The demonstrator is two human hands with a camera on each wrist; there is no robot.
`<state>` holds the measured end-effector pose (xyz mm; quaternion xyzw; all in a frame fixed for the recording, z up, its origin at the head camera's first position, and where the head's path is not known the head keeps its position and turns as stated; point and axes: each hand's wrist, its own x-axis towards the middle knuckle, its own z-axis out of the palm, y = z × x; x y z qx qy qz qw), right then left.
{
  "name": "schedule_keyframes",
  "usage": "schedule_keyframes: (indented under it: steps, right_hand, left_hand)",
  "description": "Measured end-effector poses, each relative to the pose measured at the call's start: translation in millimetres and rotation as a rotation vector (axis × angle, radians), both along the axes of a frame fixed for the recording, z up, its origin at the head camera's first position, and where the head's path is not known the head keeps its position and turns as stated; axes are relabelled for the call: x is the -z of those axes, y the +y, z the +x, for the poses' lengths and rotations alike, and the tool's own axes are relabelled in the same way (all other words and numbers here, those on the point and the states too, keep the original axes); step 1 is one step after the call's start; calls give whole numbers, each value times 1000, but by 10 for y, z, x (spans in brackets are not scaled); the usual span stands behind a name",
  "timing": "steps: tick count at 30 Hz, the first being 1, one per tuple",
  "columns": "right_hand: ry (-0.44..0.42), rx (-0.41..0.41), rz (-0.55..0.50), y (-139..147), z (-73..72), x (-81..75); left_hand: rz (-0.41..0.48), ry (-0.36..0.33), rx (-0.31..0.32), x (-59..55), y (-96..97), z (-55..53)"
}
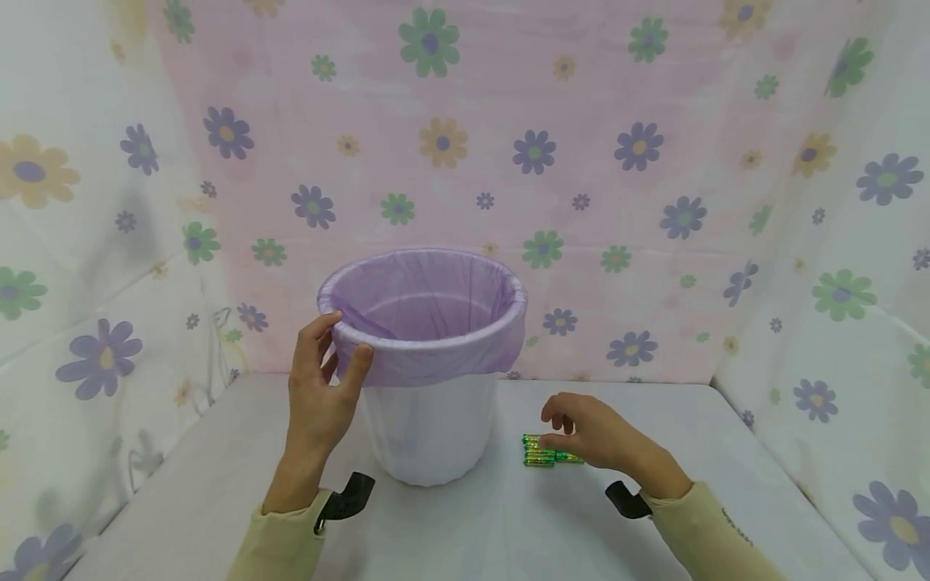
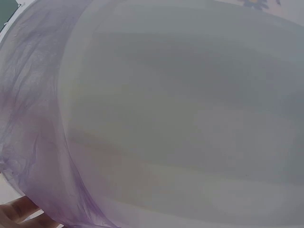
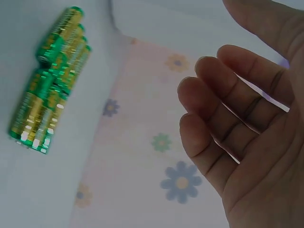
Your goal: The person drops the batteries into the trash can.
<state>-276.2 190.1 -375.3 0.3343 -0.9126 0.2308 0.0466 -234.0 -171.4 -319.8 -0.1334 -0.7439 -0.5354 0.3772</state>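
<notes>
A white trash can [image 1: 429,432] stands upright on the table, lined with a thin purple bag [image 1: 436,367] folded over its rim. My left hand [image 1: 320,395] holds the can by the left side of the rim, thumb on the front and fingers on the side, over the bag. In the left wrist view, the can's wall fills most of the picture, with fingertips [image 2: 21,213] against the bag. Several green and gold batteries [image 3: 50,80] lie side by side in two touching groups. Just above them hovers my right hand [image 1: 592,432], its fingers loosely bent, holding nothing.
A white table [image 1: 508,532] carries the can and batteries. Flower-patterned cloth [image 1: 479,161] hangs behind it and along both sides. Black wrist mounts [image 1: 349,496] sit at both sleeves.
</notes>
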Motion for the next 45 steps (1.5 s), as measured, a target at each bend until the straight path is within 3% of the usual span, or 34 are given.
schedule_keyframes:
  steps: [8, 21, 32, 45]
  right_hand:
    - [-72, 27, 41, -57, -29, 308]
    - [-94, 21, 156, -113, -92, 573]
    - [-44, 18, 186, -118, -120, 704]
    - [-41, 29, 205, -146, -129, 714]
  left_hand:
    - [-3, -4, -4, -2, 0, -2]
    - [-3, -11, -9, -7, -1, -1]
    - [5, -11, -3, -4, 7, 0]
    - [14, -6, 9, -11, 2, 7]
